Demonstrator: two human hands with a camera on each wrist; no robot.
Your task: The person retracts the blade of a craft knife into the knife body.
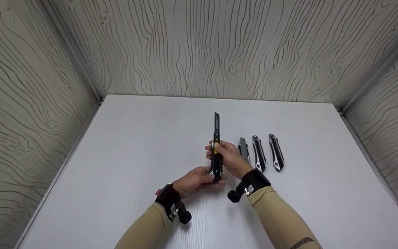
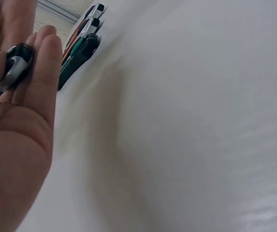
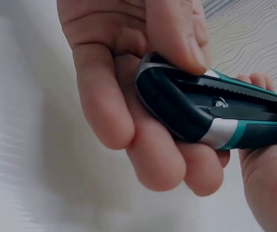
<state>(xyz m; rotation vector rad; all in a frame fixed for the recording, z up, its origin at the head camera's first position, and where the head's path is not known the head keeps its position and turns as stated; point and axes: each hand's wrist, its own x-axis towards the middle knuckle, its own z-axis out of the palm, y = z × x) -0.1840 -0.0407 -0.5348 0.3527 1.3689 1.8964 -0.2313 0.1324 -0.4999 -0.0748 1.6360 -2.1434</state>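
Observation:
Both hands hold one utility knife (image 1: 216, 160) above the white table, its long blade (image 1: 217, 121) extended and pointing away. The knife body is black and green with silver parts, and its slider (image 1: 216, 148) is yellow. My left hand (image 1: 195, 180) pinches the butt end between thumb and fingers; the right wrist view shows this butt (image 3: 177, 104) up close. Higher on the handle, my right hand (image 1: 231, 157) grips it with the thumb at the slider. In the left wrist view, the left hand (image 2: 20, 140) covers most of the knife, leaving the silver-and-black butt (image 2: 17, 67) visible.
To the right of the hands, three more utility knives lie side by side on the table: a near one (image 1: 243, 149), a middle one (image 1: 259, 154) and a far-right one (image 1: 276, 152). Wood-patterned panels (image 1: 202, 48) surround the white table (image 1: 133, 138) at the back and sides.

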